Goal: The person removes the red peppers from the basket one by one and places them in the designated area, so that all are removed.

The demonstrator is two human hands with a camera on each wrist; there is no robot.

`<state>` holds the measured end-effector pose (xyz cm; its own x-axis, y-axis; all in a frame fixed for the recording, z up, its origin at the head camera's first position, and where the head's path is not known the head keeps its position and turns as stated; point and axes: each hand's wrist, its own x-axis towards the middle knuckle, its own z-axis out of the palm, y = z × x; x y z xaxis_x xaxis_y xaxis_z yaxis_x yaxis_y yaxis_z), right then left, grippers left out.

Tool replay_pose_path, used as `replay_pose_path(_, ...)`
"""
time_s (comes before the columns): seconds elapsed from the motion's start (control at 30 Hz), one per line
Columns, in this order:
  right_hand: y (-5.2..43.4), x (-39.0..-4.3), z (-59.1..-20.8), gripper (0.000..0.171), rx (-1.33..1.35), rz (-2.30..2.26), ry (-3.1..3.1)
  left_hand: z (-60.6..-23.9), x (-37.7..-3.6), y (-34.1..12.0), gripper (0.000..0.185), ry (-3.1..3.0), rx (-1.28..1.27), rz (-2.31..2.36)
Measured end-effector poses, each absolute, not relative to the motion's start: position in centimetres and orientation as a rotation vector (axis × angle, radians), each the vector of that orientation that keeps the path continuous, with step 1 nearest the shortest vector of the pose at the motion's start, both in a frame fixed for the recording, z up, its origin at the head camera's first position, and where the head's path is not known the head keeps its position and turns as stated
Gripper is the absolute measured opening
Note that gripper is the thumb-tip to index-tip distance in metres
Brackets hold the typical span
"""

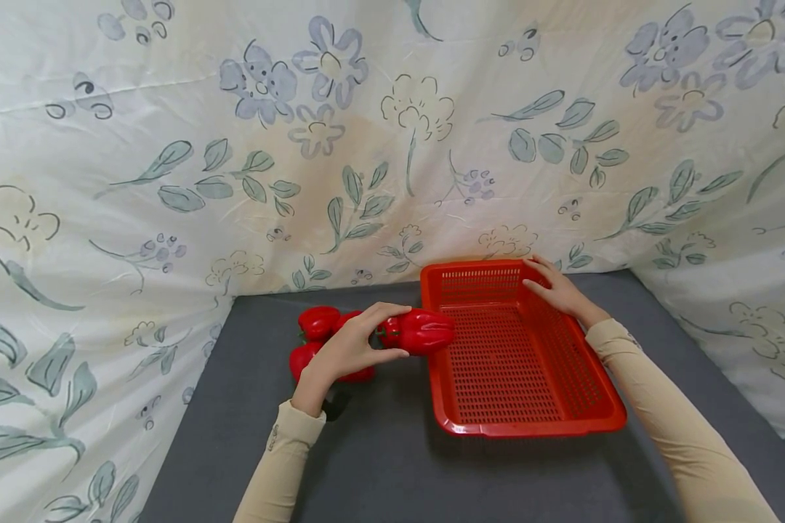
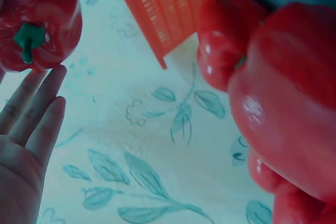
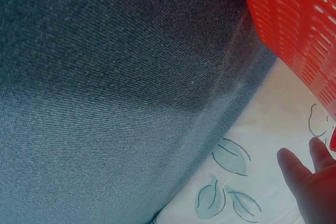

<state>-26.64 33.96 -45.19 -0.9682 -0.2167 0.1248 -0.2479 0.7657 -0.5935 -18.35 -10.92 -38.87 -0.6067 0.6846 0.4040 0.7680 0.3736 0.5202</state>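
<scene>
A red bell pepper (image 1: 425, 332) with a green stem is gripped between the thumb and fingers of my left hand (image 1: 349, 347), at the left rim of a red plastic basket (image 1: 454, 428). The left wrist view shows the same bell pepper (image 2: 50, 14) at the fingertips, its green stem turned toward the camera. Over the basket's far right corner lies my right hand (image 1: 562, 293), its fingers extended at the rim. Two of its fingers (image 3: 294, 166) appear straight beside the basket wall (image 3: 294, 30) in the right wrist view.
More red bell peppers (image 1: 318, 322) cluster on the dark grey table (image 1: 235, 436), partly hidden behind my left hand. Their glossy sides (image 2: 294, 98) fill the right of the left wrist view. A floral cloth (image 1: 366, 181) hangs along the table's back edge and sides.
</scene>
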Motion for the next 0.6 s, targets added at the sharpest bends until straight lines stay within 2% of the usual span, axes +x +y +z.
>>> replay_pose_path(0.6,34.0,-26.8,-45.3,0.066,0.363,0.961,-2.945,-40.8,-18.4,-14.3,0.068,-2.644,-1.175,-0.972)
